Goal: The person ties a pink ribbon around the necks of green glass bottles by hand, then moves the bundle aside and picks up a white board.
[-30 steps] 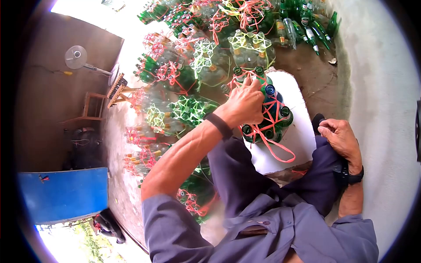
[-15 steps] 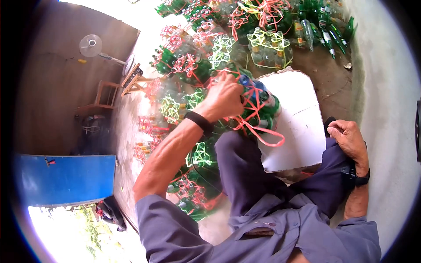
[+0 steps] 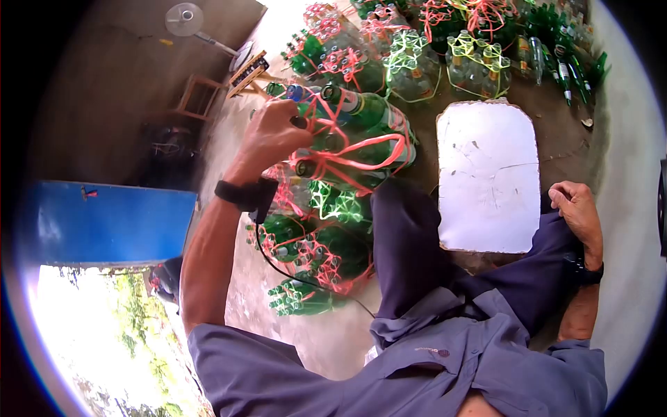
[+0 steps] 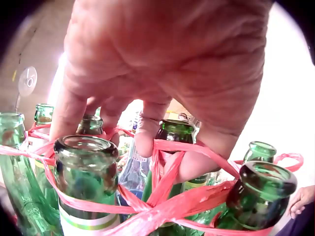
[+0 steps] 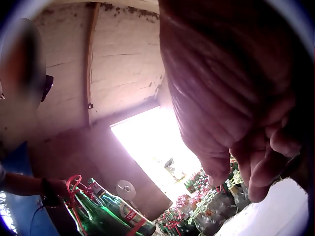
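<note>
My left hand [image 3: 274,135] grips a bundle of green glass bottles [image 3: 379,115] by the pink plastic twine [image 4: 197,199] tied around the necks. The bundle hangs tilted, mouths toward the hand, to the left of my knee. One blue bottle neck [image 3: 297,93] shows among the green ones. In the left wrist view, the fingers reach down between the necks and hook under the twine, near a dark green bottle mouth [image 4: 175,128]. My right hand [image 3: 578,208] rests by the other knee with loosely curled fingers, holding nothing.
A white board [image 3: 490,181] lies between my knees. Many tied bottle bundles [image 3: 413,66] cover the floor ahead and to the left; loose green bottles [image 3: 573,73] lie by the right wall [image 3: 625,181]. A blue panel [image 3: 114,222] and a fan [image 3: 184,19] stand left.
The left hand has carried the bottle bundle leftward off the white board, tilting it on the way. The right hand has stayed by the knee. The head view has shifted to the left.
</note>
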`<state>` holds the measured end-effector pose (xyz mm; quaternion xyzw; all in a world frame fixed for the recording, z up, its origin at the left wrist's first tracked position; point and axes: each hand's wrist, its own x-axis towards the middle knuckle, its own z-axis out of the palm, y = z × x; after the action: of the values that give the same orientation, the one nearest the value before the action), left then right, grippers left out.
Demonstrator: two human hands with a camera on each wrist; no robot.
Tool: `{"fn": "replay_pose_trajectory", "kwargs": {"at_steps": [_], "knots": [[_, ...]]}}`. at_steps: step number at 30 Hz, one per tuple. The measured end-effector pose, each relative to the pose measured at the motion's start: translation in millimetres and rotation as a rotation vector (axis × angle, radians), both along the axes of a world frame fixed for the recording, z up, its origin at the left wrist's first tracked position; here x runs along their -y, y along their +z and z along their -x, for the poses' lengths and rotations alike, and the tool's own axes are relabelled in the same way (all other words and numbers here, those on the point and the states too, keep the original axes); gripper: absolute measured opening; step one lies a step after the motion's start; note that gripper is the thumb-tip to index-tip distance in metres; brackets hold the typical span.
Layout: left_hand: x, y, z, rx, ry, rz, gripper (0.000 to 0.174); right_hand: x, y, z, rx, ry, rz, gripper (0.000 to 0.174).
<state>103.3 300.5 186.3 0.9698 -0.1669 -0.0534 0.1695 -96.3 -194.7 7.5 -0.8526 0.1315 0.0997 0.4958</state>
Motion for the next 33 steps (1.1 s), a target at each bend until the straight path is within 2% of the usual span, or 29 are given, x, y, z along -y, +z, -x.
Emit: {"fn": "replay_pose_trajectory", "kwargs": {"at_steps": [3, 5, 7, 11, 13, 19, 22, 25, 28, 30, 33], "knots": [[-38, 5, 28, 0.037, -0.012, -0.023, 0.033, 4, -10, 4, 0.038, 0.008, -0.006, 0.022], [-64, -1, 45, 0.152, -0.178, -0.117, 0.032, 7, -10, 5, 0.050, 0.000, 0.007, 0.024], [-64, 0, 75, 0.041, -0.006, -0.193, 0.030, 9, -11, 6, 0.039, 0.014, 0.014, 0.024], [-101, -38, 117, -0.043, 0.069, -0.238, 0.028, 6, -10, 3, 0.069, 0.027, 0.056, 0.025], [-109, -44, 140, -0.149, 0.197, -0.249, 0.029, 6, -11, 4, 0.073, 0.050, 0.084, 0.025], [-152, -72, 188, -0.243, 0.335, -0.148, 0.035, 6, -12, 0, 0.095, -0.006, 0.113, 0.026], [-165, -76, 202, -0.139, 0.303, -0.061, 0.034, 0, -12, -1, 0.087, 0.001, 0.145, 0.026], [-175, -82, 207, -0.083, 0.287, -0.007, 0.033, 2, -18, -3, 0.170, 0.099, 0.278, 0.027], [-181, -81, 209, -0.095, 0.330, 0.006, 0.036, 2, -17, -4, 0.200, 0.105, 0.321, 0.027], [-185, -79, 212, -0.104, 0.331, -0.017, 0.035, -3, -11, -3, 0.151, 0.035, 0.297, 0.028], [-194, -75, 216, -0.116, 0.321, -0.039, 0.034, -4, -9, -6, 0.171, 0.066, 0.366, 0.029]]}}
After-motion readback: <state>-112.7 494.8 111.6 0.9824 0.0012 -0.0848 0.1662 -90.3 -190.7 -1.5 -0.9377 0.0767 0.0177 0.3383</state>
